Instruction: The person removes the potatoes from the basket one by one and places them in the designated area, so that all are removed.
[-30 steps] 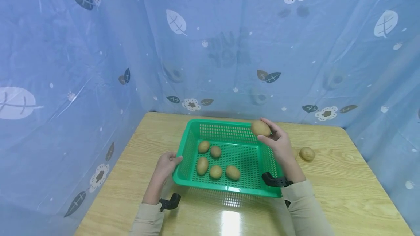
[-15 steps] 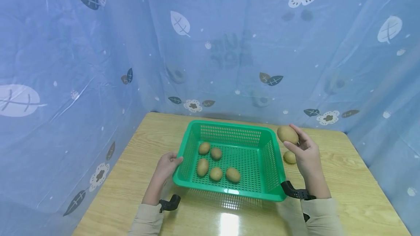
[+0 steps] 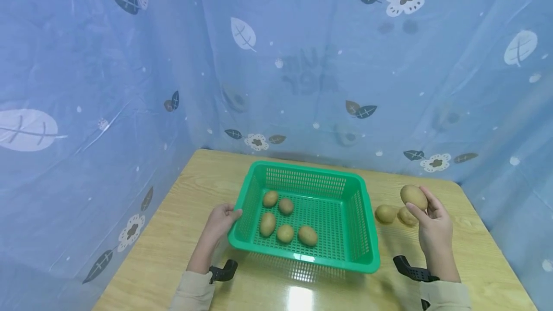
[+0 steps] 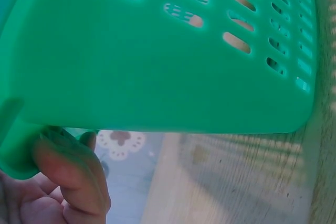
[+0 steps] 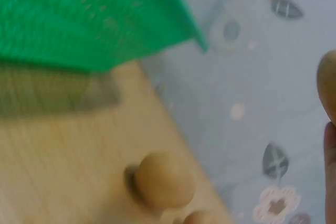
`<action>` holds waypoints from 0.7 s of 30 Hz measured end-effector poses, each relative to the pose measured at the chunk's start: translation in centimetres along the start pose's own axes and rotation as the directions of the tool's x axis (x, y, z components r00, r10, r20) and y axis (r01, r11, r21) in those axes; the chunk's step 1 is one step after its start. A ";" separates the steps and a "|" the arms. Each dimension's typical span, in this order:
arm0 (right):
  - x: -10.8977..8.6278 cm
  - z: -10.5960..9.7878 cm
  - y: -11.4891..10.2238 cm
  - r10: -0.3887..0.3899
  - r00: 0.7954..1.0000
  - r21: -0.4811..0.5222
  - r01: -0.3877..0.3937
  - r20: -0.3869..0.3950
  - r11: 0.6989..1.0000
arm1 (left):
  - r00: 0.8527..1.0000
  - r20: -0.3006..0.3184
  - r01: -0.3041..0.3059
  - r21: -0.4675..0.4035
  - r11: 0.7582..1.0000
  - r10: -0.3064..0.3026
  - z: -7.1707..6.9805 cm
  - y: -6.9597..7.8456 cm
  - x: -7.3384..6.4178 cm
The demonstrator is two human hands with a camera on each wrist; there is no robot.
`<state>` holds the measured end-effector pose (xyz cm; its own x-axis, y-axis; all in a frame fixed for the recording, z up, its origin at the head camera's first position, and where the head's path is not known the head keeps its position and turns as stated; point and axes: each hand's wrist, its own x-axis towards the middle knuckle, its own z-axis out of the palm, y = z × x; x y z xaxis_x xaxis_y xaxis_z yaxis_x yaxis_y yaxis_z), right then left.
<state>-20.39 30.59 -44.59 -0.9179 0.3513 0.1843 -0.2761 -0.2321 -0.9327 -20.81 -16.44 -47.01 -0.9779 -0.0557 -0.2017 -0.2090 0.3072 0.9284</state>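
A green plastic basket (image 3: 302,259) with slotted walls stands mid-table, several potatoes (image 3: 267,224) lying in its left half. My left hand (image 3: 220,222) grips the basket's left rim; the left wrist view shows its fingers (image 4: 79,182) curled under that rim. To the right of the basket, my right hand (image 3: 436,227) holds a potato (image 3: 413,197) between thumb and fingers, above the table. Only a sliver of this held potato (image 5: 328,85) enters the right wrist view. Behind and left of it, two more potatoes (image 3: 386,214) lie on the table, one partly hidden by it.
The wooden table (image 3: 173,234) runs back to a blue patterned curtain (image 3: 276,85), which hangs behind and along both sides. A black camera mount (image 3: 224,270) sits on each wrist. Light reflects off the tabletop in front of the basket.
My right hand has carried the potato from above the basket's right end out over the table on the right, then lower. The left hand stays on the rim.
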 end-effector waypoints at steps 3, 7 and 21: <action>0.3 -1.0 0.5 0.054 0.991 -0.034 -0.058 -0.121 0.998 | 1.000 0.000 0.001 0.000 1.000 -0.001 0.1 -0.1 0.0; 0.7 -2.4 1.5 0.127 0.967 -0.077 -0.147 -0.221 0.986 | 1.000 -0.006 -0.007 -0.005 1.000 0.007 0.1 -0.1 -0.1; 1.5 -7.0 4.0 0.242 0.900 -0.124 -0.304 -0.364 0.945 | 1.000 -0.001 -0.015 0.023 1.000 0.015 0.0 -0.2 0.1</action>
<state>-20.88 36.54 -50.25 -0.7890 0.5897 -0.1728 0.0536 -0.2141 -0.9753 -20.87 -16.49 -47.18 -0.9810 -0.0520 -0.1870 -0.1936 0.3294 0.9241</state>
